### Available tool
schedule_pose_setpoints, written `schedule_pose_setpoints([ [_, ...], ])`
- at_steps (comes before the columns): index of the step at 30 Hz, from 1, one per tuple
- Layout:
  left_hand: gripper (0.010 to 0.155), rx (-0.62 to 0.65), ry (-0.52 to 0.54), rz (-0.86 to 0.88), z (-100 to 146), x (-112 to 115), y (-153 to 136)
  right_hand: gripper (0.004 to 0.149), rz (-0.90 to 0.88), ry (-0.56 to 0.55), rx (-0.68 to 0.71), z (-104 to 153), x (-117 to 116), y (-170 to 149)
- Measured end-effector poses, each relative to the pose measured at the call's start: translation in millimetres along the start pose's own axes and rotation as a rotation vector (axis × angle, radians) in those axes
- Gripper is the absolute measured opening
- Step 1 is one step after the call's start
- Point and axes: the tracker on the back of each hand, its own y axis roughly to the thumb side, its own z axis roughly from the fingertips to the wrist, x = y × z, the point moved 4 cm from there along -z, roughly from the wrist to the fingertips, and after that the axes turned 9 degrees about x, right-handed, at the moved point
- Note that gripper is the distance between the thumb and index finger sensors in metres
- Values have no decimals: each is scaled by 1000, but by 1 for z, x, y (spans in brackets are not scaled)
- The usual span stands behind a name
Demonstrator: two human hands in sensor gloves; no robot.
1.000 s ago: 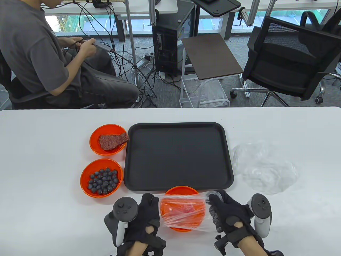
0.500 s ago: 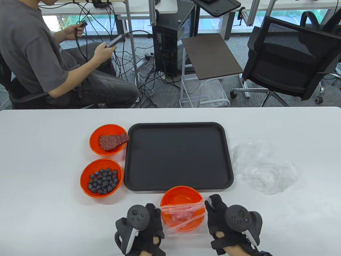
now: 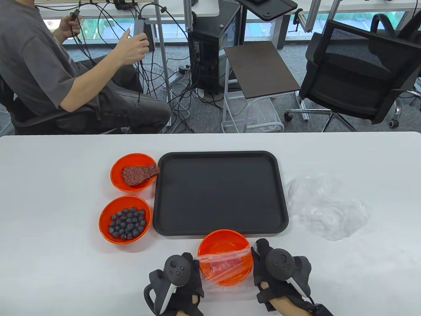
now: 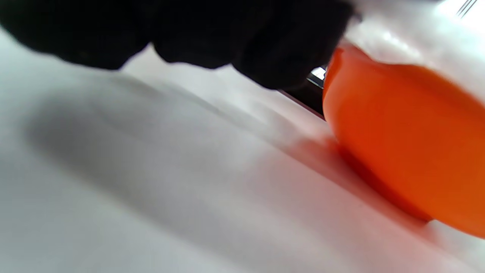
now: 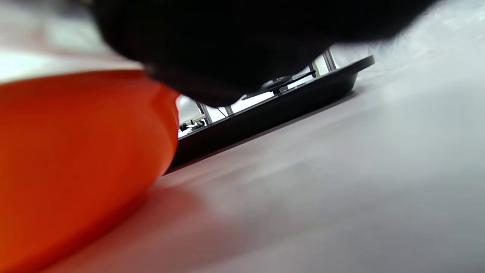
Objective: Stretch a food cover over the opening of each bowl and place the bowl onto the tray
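White worktop (image 3: 49, 184). Black tray (image 3: 219, 192), bare. Loose food covers (image 3: 329, 207) right. Orange bowls: meat slab (image 3: 135, 171); blueberries (image 3: 125, 219); near bowl (image 3: 225, 256), red food, film (image 3: 227, 260) half across. Left hand (image 3: 187, 279), right hand (image 3: 266, 268): fingers pinching film edges. No legible writing.

White table (image 3: 59, 197) carries tray (image 3: 220, 227), three bowls (image 3: 224, 240), covers (image 3: 329, 207).

Bright, even daylight from the far windows; both wrist views are badly blurred close up.
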Motion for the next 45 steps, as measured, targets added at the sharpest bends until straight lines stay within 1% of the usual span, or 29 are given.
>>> schedule_pose_setpoints([
  [1, 50, 1, -3, 8, -1, 0, -1, 46, -25, -12, 3, -2, -1, 0],
  [5, 50, 11, -5, 29, -6, 2, -1, 46, -37, -1, -6, -5, -3, -2],
  [14, 49, 26, -29, 66, -16, 6, -4, 48, -78, 55, -30, -13, -8, -7],
  [17, 49, 26, -61, 112, -22, 7, -7, 50, -162, 100, -41, -16, -10, -15],
  [22, 48, 22, -81, 144, -30, 7, -9, 46, -269, 169, -86, -23, -15, -28],
  [28, 47, 18, -112, 184, -38, 9, -12, 47, -342, 241, -108, -29, -22, -35],
  [31, 47, 10, -161, 212, -43, 10, -14, 45, -399, 290, -127, -33, -27, -40],
  [33, 47, 3, -190, 230, -46, 11, -15, 44, -475, 322, -144, -34, -32, -43],
  [35, 47, -9, -228, 244, -49, 13, -16, 44, -541, 368, -144, -36, -37, -43],
  [37, 47, -9, -269, 251, -52, 15, -16, 45, -571, 446, -135, -38, -45, -41],
  [38, 47, -11, -278, 248, -52, 15, -16, 45, -562, 449, -137, -38, -45, -41],
  [41, 47, -29, -268, 237, -53, 15, -16, 46, -516, 399, -134, -40, -43, -38],
  [45, 47, -56, -246, 217, -53, 13, -15, 47, -514, 396, -155, -39, -42, -38],
])
